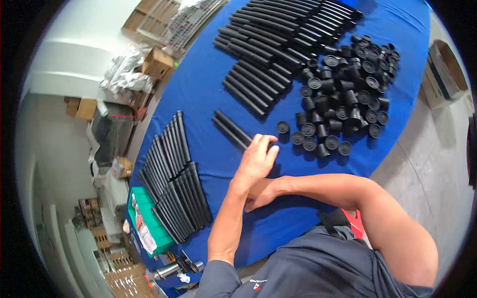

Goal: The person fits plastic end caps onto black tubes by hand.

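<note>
My left hand [257,158] is over the near ends of two black tubes [232,130] lying side by side on the blue cloth. Its fingers and thumb are bent around a dark end, which may be a tube end or a cap. Below it, my right hand [262,192] is curled, partly hidden behind my left wrist; what its fingers hold, if anything, does not show. A single round black cap [282,127] lies just beyond my left hand, beside a large heap of black caps [343,94].
Rows of black tubes [258,82] cover the table's far side. More tubes [181,201] fan out at left, beside a green bin [144,211]. A shiny metal tool [169,270] sits at the near left corner. An open carton [444,74] stands off the right edge.
</note>
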Demonstrator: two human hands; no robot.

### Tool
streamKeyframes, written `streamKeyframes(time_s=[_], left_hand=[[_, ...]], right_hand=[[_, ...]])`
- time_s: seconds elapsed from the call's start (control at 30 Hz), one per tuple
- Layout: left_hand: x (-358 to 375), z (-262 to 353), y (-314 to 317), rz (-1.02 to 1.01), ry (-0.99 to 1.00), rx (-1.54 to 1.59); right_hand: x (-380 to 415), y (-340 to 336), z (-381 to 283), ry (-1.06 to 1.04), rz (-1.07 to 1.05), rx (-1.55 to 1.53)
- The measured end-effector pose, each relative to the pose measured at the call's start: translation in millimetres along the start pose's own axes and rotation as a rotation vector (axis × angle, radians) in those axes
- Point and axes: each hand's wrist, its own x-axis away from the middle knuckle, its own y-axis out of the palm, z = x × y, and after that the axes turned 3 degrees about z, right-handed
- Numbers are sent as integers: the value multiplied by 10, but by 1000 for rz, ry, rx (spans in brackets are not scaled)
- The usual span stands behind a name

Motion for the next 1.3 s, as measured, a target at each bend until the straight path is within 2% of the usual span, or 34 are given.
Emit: streamKeyframes(time_s=[0.07,0.13,0.2,0.27,0.33,0.4,0.47,0.6,0.67,0.8,0.87,0.9,0.93,1.0,1.07,1.13,1.23,1.27,1.3], left_hand=[[111,18,-134,130,77,55],[288,25,-328,259,-113,139],[523,-60,-445,522,-143,110],[795,-143,-475,677,-397,317],[1104,-445,-410,783,-437,292],[1410,-586,-357,722,-528,287],[1614,-615,-237,705,-527,218],[1713,-469,-65,620,-386,11],[1682,-405,1,605,-369,-4],[1667,-477,-4,513,-343,40],[1652,-463,-71,452,-344,164],[1643,-447,-131,411,-307,111],[1610,-351,-290,373,-300,150],[1619,-509,-483,412,-310,232],[1550,-785,-655,536,-333,269],[1224,-584,-790,555,-253,131],[746,-666,-667,443,-115,7],[609,-785,-565,413,-125,-49],[461,-860,-480,423,-42,-145]], right_hand=[[-34,51,139,14,18,-25],[-33,-61,10,61,45,-44],[-21,-137,-99,109,35,-10],[-19,-252,-285,165,27,-45],[-38,-193,-262,348,123,-196],[-42,-68,-78,394,262,-353],[-52,-31,-79,321,407,-554],[-73,-72,-151,353,290,-525],[-47,-64,-108,372,218,-420],[-60,-158,-225,411,188,-397],[-76,-189,-221,362,183,-345],[-62,-181,-203,342,193,-321],[-72,-134,-143,261,282,-259],[-31,-141,-113,26,412,176],[16,-126,-200,-43,405,402],[2,-70,-115,-115,362,627],[15,-52,-83,-76,371,755],[16,-53,-83,-82,364,763],[23,-51,-82,-87,359,770]])
